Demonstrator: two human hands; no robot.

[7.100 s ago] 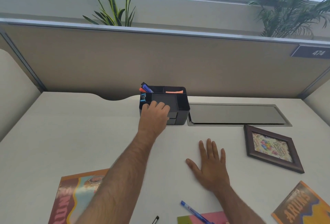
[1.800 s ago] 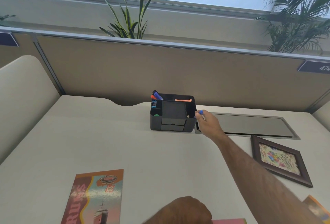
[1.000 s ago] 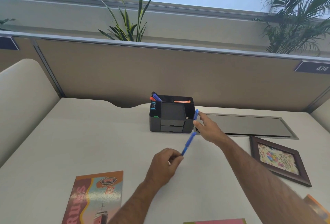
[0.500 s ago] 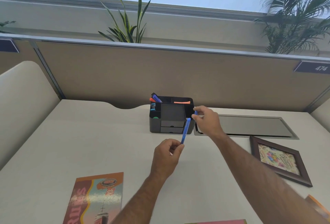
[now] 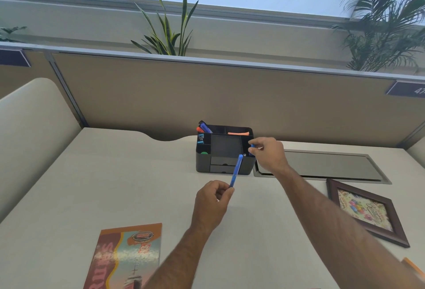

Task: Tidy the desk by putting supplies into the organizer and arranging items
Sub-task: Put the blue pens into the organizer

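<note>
A black desk organizer stands at the back of the desk, with markers, orange sticky notes and small supplies in its compartments. My left hand pinches the lower end of a blue pen, which points up toward the organizer's front. At the organizer's right front corner my right hand pinches a small blue piece, seemingly the pen's cap, just above the right compartment.
A grey cable hatch lies right of the organizer. A framed picture lies flat at the right. A colourful booklet lies near left, an orange one at the right edge. A partition wall backs the desk.
The left hand came up and took the pen's lower end while the right hand kept the blue piece. In the last half second both hands barely moved.
</note>
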